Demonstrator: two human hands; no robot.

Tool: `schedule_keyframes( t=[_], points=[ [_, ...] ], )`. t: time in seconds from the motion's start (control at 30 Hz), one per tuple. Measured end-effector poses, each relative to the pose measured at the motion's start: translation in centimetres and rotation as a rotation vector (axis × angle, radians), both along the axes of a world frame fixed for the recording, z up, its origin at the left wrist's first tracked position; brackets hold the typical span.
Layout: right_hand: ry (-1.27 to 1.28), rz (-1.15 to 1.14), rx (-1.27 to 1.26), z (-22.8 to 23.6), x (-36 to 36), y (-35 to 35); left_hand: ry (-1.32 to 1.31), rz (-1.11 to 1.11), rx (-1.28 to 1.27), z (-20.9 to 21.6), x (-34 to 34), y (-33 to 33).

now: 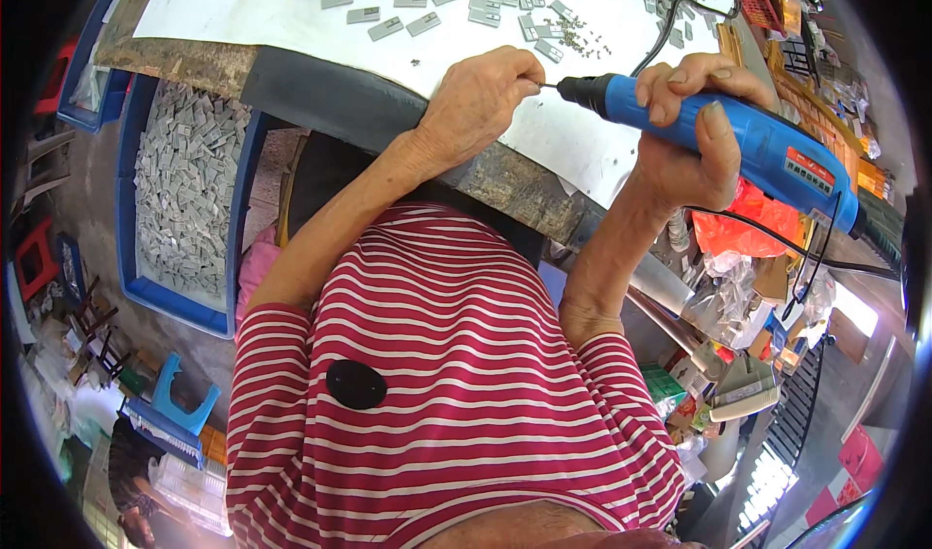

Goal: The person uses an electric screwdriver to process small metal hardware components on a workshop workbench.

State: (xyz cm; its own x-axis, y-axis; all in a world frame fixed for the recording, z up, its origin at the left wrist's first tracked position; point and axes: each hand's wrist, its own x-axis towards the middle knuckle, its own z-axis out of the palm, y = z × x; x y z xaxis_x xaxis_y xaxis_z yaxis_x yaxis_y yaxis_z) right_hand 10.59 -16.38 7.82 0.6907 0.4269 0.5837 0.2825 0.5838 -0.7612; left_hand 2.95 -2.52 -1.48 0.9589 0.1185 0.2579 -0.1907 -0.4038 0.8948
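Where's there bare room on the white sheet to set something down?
White sheet: bare between left hand and right hand, below the blue screwdriver; also left, between wooden edge and gray pieces. Crowded: far side, with those pieces and tiny bits.

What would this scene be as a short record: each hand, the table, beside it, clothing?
Right hand: wrapped around a blue power tool
Left hand: fingers pinched at the tool's thin tip
Table: white sheet bearing flat grey pieces and a cluster of tiny parts
Beside it: blue tray filled with similar pieces
Clothing: red-and-white striped top
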Motion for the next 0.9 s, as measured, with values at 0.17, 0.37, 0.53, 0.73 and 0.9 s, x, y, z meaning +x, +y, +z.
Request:
schedule_keyframes(
  t=[0.17,0.37,0.53,0.73,0.9],
  points=[
    [0.012,-0.002,0.025,-0.12,-0.12,0.07,0.019,-0.004,-0.045,0.04,0.07,0.09],
    [0.091,-0.027,0.112,-0.08,-0.15,0.25,0.034,0.002,-0.059,0.06,0.03,0.08],
    [0.090,-0.047,0.111,-0.09,-0.26,0.30,0.045,0.010,-0.066,0.19,0.02,0.04],
    [0.084,-0.047,0.109,-0.19,-0.06,0.12,0.049,0.012,-0.083,0.05,0.06,0.02],
    [0.086,-0.059,0.115,-0.19,-0.20,0.25,0.030,0.009,-0.067,0.00,0.06,0.06]
  ],
)
